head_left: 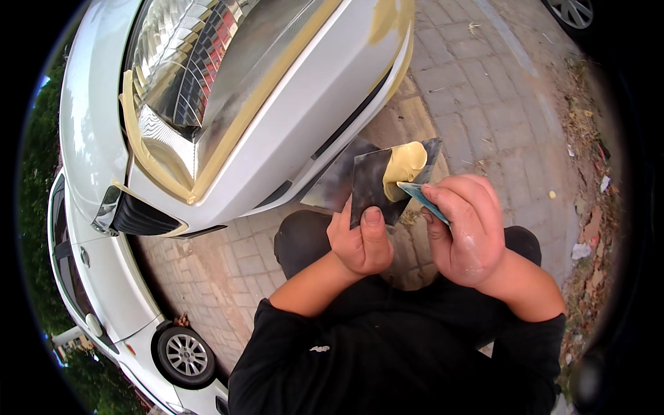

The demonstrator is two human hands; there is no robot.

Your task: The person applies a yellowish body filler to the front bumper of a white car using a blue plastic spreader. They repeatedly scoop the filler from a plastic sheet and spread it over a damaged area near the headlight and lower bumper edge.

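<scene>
My left hand (360, 245) grips a dark square board (373, 183), thumb on its face. A thick mound of pale yellow paste (408, 160) sits on the board's upper right part. My right hand (470, 235) pinches a thin teal spreader (420, 195), its tip touching the lower edge of the paste. Beyond the board is a car's white bumper (297, 117), with yellow masking tape (235, 121) around the clear headlight (173, 76). A dark sheet (328, 176) lies low behind the board, partly hidden.
A white car (107, 283) with a silver-hubbed wheel (185, 353) stands at left. Paving blocks (477, 104) run beneath, bordered at right by a strip of dirt and litter (588, 228). Another wheel (568, 10) shows at top right. My dark-clothed knees frame my hands.
</scene>
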